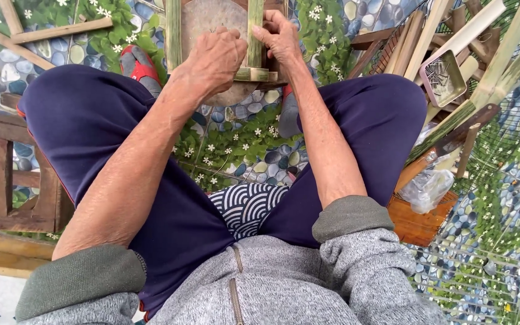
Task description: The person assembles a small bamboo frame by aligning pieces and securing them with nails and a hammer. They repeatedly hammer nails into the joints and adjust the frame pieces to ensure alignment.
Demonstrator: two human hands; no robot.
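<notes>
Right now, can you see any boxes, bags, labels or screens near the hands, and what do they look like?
Small tray: upper right among bamboo strips, square, pinkish rim, holding dark nails.
Plastic bag: right of the knee on an orange wooden board, clear and crumpled.
No labels, signs or screens show.

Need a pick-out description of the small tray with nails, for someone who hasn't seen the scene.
Start at the heap of pale green bamboo strips on the pebble-and-flower patterned floor mat, beyond the person's right knee. Resting among those strips is a small square pinkish tray tilted on one corner. It alone is a shallow dish holding dark nails; everything around it is long sticks.
</notes>
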